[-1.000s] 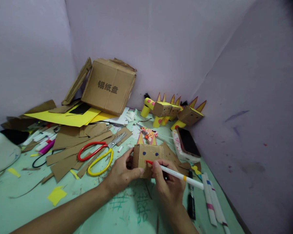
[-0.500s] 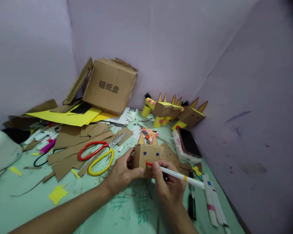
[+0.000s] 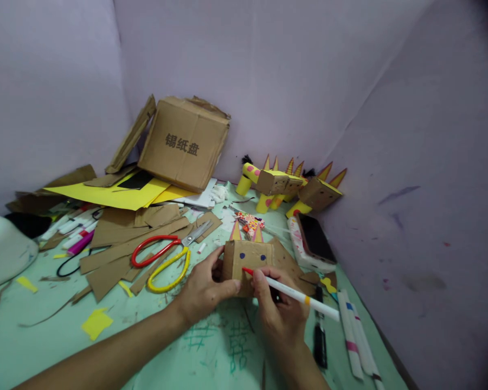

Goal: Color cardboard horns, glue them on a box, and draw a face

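A small cardboard box [image 3: 254, 250] stands on the table before me, with two dark blue dots on its front and two pointed yellow-and-pink ears on top. My left hand [image 3: 207, 286] grips its left side, thumb across the lower front and the other fingers partly hidden behind. In my right hand [image 3: 282, 303] is a white marker pen [image 3: 296, 294] with a red tip and an orange band. Its tip meets the front of the box, below the left dot.
Left of the box lie scissors [image 3: 168, 252] on cardboard scraps [image 3: 106, 265]. Yellow-and-cardboard animal figures [image 3: 272, 183] stand at the back right, near a phone [image 3: 315, 236]. Several markers [image 3: 355, 336] and a black pen [image 3: 320, 336] lie at right. A large carton [image 3: 183, 146] leans behind.
The marker's red tip has moved very slightly up on the front of the box. Both hands keep their hold.
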Available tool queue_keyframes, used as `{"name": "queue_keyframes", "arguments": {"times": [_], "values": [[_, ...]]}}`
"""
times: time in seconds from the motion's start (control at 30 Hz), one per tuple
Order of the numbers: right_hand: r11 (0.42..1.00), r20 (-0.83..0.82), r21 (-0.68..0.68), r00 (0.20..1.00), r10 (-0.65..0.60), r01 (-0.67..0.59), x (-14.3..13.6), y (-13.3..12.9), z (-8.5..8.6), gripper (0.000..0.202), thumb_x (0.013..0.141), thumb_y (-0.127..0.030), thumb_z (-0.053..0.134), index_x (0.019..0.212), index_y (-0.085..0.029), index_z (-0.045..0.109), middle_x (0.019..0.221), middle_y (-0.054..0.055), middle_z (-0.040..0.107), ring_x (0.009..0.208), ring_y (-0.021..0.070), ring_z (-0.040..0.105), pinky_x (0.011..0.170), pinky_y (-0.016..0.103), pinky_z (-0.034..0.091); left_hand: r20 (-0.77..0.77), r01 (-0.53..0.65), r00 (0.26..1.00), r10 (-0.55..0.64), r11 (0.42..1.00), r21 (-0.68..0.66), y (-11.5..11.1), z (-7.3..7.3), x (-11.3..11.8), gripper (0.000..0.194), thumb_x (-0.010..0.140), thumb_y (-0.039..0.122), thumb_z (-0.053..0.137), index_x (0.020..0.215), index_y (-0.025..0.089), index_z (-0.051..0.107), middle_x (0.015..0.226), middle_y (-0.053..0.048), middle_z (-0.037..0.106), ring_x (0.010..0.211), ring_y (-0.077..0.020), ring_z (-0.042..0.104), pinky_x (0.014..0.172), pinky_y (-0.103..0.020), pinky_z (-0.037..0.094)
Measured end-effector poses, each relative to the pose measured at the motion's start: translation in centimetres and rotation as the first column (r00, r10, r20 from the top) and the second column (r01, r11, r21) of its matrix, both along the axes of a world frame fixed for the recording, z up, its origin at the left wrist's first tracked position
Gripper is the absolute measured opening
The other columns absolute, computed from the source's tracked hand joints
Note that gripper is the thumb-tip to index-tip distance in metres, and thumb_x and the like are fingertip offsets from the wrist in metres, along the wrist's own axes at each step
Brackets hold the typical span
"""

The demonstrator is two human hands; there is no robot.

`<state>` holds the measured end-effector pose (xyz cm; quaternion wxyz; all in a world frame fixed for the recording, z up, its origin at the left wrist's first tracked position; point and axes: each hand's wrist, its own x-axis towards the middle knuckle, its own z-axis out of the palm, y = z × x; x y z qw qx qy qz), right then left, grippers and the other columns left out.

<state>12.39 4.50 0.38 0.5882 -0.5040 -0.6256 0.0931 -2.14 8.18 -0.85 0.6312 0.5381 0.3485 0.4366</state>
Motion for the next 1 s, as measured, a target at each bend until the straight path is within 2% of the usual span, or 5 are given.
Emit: {"name": "queue_keyframes", "arguments": {"times": [0.4, 0.6, 1.0], "values": [[0.995, -0.016, -0.083, 0.999, -0.049, 0.048, 0.16, -0.12, -0.19, 0.02, 0.084, -0.028, 0.056, 0.069, -0.018, 0.064, 0.054, -0.001, 0.062, 0.044, 0.0125, 0.056, 0.04, 0.02, 0.043, 0.019, -0.001, 1.0, 0.0, 1.0, 0.011, -0.08, 0.07, 0.0, 0.065, 0.068, 0.027, 0.07, 0.127, 0.015, 0.045, 0.115, -0.01, 0.065, 0.107, -0.0296, 0.06, 0.09, -0.04, 0.049], [0.998, -0.024, -0.042, 0.998, -0.056, 0.055, 0.13, 0.02, -0.24, 0.02, 0.085, -0.027, 0.055, 0.071, -0.018, 0.065, 0.055, -0.001, 0.063, 0.046, 0.0126, 0.059, 0.042, 0.02, 0.046, 0.008, -0.005, 1.0, 0.005, 1.0, 0.01, -0.08, 0.06, -0.07, 0.067, 0.069, 0.026, 0.07, 0.129, 0.015, 0.043, 0.116, -0.011, 0.064, 0.107, -0.0296, 0.06, 0.09, -0.039, 0.049], [0.993, 0.004, -0.056, 0.995, -0.102, 0.102, 0.02, -0.1, -0.17, 0.02, 0.084, -0.028, 0.056, 0.07, -0.018, 0.063, 0.052, -0.002, 0.062, 0.042, 0.0117, 0.057, 0.039, 0.018, 0.044, 0.002, 0.001, 1.0, -0.001, 0.999, 0.035, 0.0, 0.0, -0.06, 0.063, 0.069, 0.025, 0.07, 0.127, 0.015, 0.045, 0.113, -0.01, 0.065, 0.106, -0.0288, 0.061, 0.089, -0.039, 0.05]]}}
